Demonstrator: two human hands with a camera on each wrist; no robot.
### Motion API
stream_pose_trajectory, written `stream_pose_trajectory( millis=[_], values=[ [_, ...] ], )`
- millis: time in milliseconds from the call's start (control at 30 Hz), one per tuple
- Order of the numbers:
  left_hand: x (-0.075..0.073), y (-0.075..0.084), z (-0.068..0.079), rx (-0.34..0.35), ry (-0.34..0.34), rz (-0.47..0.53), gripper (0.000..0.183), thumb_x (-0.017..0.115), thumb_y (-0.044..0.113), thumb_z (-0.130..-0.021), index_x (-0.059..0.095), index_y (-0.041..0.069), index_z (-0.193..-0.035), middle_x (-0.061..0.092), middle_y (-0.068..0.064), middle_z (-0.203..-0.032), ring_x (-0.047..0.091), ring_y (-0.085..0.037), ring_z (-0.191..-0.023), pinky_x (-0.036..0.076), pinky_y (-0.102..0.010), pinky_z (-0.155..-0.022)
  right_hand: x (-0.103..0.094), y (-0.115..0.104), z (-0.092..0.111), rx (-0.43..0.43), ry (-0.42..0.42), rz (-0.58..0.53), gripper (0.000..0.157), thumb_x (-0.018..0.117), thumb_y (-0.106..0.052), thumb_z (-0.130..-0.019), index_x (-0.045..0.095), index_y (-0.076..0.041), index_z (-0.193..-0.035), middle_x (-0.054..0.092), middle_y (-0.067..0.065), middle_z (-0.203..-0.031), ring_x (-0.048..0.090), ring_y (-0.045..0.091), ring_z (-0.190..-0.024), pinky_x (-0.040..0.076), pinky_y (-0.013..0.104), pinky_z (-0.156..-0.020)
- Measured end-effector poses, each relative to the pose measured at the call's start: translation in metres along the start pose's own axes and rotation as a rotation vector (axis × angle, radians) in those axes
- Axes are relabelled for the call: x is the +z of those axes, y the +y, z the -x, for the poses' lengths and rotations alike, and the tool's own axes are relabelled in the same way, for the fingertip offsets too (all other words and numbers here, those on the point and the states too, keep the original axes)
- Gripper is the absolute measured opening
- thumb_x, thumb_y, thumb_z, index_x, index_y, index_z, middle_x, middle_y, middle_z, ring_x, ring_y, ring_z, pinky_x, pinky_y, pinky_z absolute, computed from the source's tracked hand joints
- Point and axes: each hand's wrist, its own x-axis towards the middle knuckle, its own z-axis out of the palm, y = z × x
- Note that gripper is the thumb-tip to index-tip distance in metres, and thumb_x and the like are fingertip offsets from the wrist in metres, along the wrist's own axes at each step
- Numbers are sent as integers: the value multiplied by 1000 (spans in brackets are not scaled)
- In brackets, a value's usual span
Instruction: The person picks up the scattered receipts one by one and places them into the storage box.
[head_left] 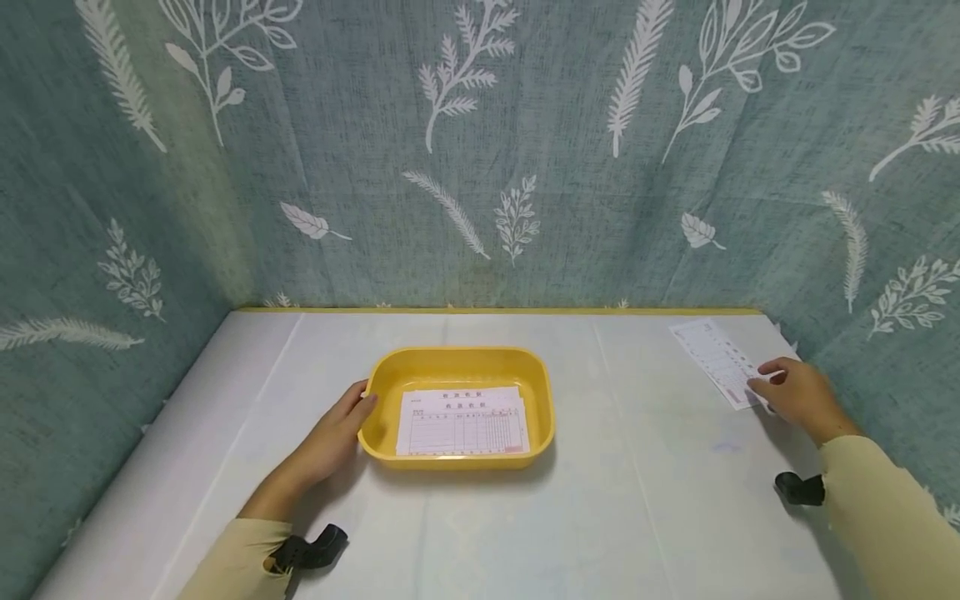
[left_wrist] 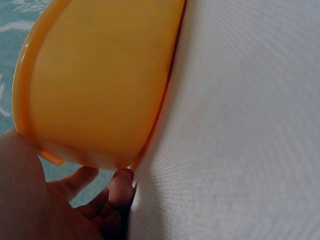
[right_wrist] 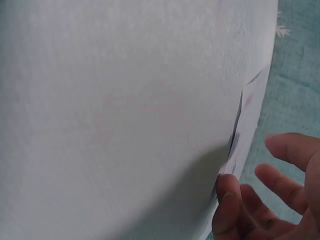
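A yellow plastic tray (head_left: 457,462) sits on the table left of centre, with white printed forms (head_left: 463,429) stacked inside it. My left hand (head_left: 333,437) grips its left end, thumb over the rim and fingers underneath, close to the tabletop in the left wrist view. At the far right, my right hand (head_left: 798,398) is over the near end of some white printed slips (head_left: 712,354). Its thumb and forefinger are spread apart, while the lower fingertips are right at the paper's edge (right_wrist: 245,130), seen almost edge-on in the right wrist view.
The white tabletop (head_left: 465,533) stretches between and in front of the hands, with a yellow strip (head_left: 495,311) along its back edge. Leaf-patterned green cloth (head_left: 480,167) closes off the back and both sides. Black wrist cameras (head_left: 311,550) are strapped at both sleeves.
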Motion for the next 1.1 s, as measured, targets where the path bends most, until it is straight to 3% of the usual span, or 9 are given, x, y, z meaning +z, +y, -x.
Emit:
stream_pose_trajectory(
  millis=[267, 467, 600, 867, 1100],
  values=[
    [0, 2, 4, -1, 7, 9, 54, 34, 42, -108, 31, 14, -154, 39, -16, -156, 31, -37, -146, 20, -64, -118, -4, 1, 0, 4, 31, 28, 59, 67, -28, -93, 46, 15, -127, 49, 42, -116, 57, 43, -88, 49, 50, -72],
    [-2, 4, 5, -25, -12, -6, 56, 32, 44, -108, 29, 13, -155, 35, -17, -159, 27, -38, -148, 19, -65, -119, -8, 3, -1, 23, -40, 78, 75, 72, -37, -90, 40, 18, -129, 50, 43, -116, 53, 45, -93, 48, 56, -78],
    [-3, 6, 3, -17, -2, -9, 55, 32, 46, -108, 30, 15, -154, 36, -16, -158, 28, -37, -148, 18, -65, -119, -11, 4, -3, 49, -77, 90, 81, 71, -42, -89, 37, 18, -132, 43, 45, -123, 49, 52, -103, 46, 61, -85],
    [-1, 6, 4, -1, -8, 4, 54, 34, 43, -108, 31, 14, -154, 38, -16, -156, 31, -36, -146, 21, -64, -118, -13, 9, -2, -1, -105, 121, 85, 71, -49, -87, 41, 18, -130, 49, 43, -120, 56, 47, -96, 49, 55, -78],
    [-1, 6, 5, -12, -1, 1, 56, 33, 45, -108, 30, 14, -154, 37, -16, -158, 29, -37, -147, 19, -65, -119, -13, 9, -3, -23, -102, 119, 77, 70, -42, -90, 42, 18, -130, 48, 44, -123, 54, 51, -101, 48, 56, -80]
  ],
)
